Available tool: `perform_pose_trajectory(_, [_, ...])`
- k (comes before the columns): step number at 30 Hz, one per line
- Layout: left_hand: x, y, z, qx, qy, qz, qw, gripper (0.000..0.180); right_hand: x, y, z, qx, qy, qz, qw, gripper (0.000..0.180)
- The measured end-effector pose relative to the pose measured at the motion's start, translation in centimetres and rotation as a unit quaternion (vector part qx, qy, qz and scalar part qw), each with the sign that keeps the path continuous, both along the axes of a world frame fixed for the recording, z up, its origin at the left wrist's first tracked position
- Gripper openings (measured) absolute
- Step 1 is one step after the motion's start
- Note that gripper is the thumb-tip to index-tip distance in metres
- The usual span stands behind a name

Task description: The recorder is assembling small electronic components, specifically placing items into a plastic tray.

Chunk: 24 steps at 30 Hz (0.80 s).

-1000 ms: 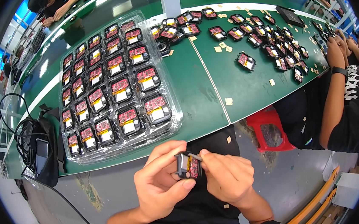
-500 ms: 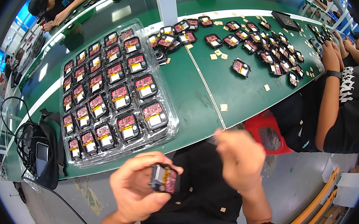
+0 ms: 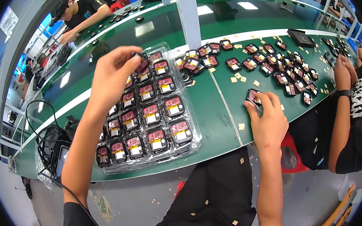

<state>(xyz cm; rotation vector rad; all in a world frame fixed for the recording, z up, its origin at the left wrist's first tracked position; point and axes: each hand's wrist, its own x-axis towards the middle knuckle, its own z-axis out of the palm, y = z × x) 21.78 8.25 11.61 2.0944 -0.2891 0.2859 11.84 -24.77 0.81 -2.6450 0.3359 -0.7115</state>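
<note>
My left hand (image 3: 115, 70) is raised over the far part of the clear plastic tray (image 3: 196, 136). Between its fingertips is a small black device housing (image 3: 142, 65) with a red circuit board, partly hidden by the fingers. Rows of similar housings (image 3: 174, 106), each showing a red board, white block and yellow strip, fill the tray's pockets that I can see. To the right, my right hand (image 3: 270, 123) has its thumb and fingers closed around another housing (image 3: 253, 93) on the green table. A thin greyish thing shows between those fingers; its kind is unclear.
Loose housings (image 3: 294, 73) lie heaped at the right, with small tan squares (image 3: 242, 126) scattered about. A grey post (image 3: 188, 21) rises behind the tray. Black cables (image 3: 51, 149) lie at the left edge. One co-worker (image 3: 352, 123) sits close at right, another (image 3: 84, 16) across the table.
My left hand has carried its housing from near my lap up over the tray. My right hand has moved forward onto a housing lying on the table. The view has shifted.
</note>
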Motion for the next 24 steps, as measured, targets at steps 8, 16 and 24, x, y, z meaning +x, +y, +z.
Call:
perform_pose_trajectory(8, [8.4, -0.8, -2.3, 0.171, -0.009, 0.015, 0.985, 0.026, -0.1, 0.5, 0.4, 0.028, -0.022, 0.007, 0.999, 0.027])
perform_pose_trajectory(16, [8.7, 0.0, -3.9, 0.318, -0.169, -0.035, 0.932, 0.028, 0.0, 0.2, 0.0, 0.013, -0.025, 0.015, 0.999, 0.028])
perform_pose_trajectory(24, [8.3, -0.9, -2.6, 0.301, -0.082, -0.051, 0.949, 0.043, -0.1, 0.0, -0.1, 0.004, -0.023, 0.014, 1.000, 0.030])
